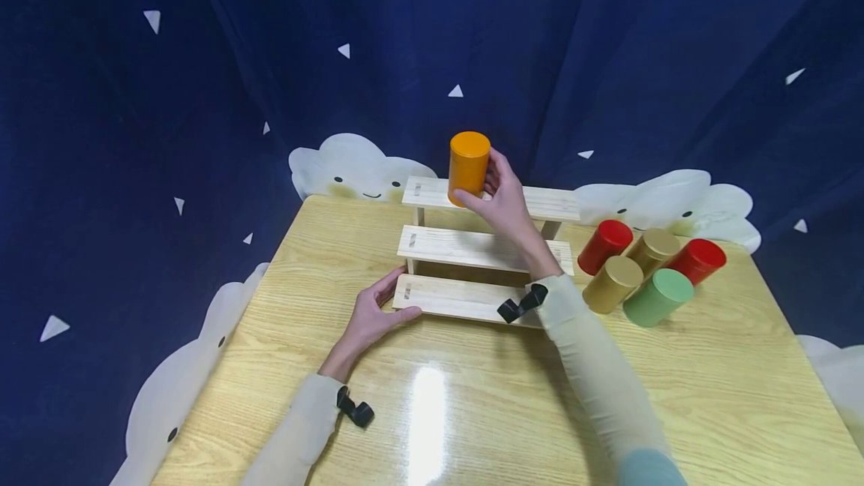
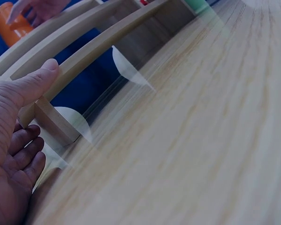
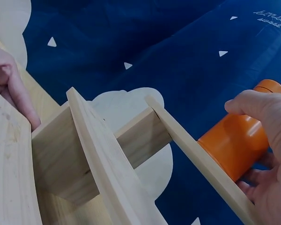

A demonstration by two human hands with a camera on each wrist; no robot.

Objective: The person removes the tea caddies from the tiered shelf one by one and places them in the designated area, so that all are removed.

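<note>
A wooden three-step shelf rack (image 1: 466, 296) stands on the table, its steps rising toward the back. My right hand (image 1: 508, 203) grips an orange lidded canister (image 1: 467, 166) from its right side, thumb across the front. The canister is upright, its base right at the top step. At the left end of the lowest step, my left hand (image 1: 373, 312) holds the rack, thumb (image 2: 40, 79) on the front edge and fingers curled by the end. In the right wrist view the canister (image 3: 239, 145) meets the top board.
Right of the rack stand several canisters: two red (image 1: 605, 246), two tan (image 1: 613, 283) and a green one (image 1: 658, 297), packed close together. Behind the wooden table (image 1: 526, 411) hangs a dark blue curtain (image 1: 405, 6) with white triangles and clouds.
</note>
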